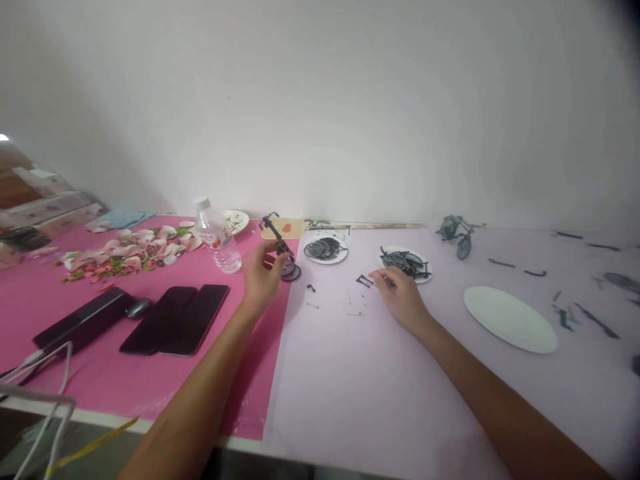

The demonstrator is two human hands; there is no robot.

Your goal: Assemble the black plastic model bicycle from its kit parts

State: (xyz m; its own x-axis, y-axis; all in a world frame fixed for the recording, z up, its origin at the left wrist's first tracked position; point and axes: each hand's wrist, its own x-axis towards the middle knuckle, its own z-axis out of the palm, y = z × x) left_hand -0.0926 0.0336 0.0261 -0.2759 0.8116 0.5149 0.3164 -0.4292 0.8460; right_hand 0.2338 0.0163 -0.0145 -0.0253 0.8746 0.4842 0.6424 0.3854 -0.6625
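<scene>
My left hand (261,275) is closed on a small black model bicycle (281,248), held upright on its rear wheel at the seam between the pink mat and the lilac sheet. My right hand (400,297) rests on the lilac sheet with its fingers pinched at tiny black parts (364,281) lying there; what it grips is too small to name. Just beyond it sits a white dish of black wheels and parts (406,263). A second dish of black wheels (325,249) stands further left.
A water bottle (218,237), two dark phones (176,319), a black case (80,323) and a heap of pink petals (125,250) lie on the pink mat (150,373). An empty white plate (509,318), a finished green bicycle (457,233) and scattered black parts lie right.
</scene>
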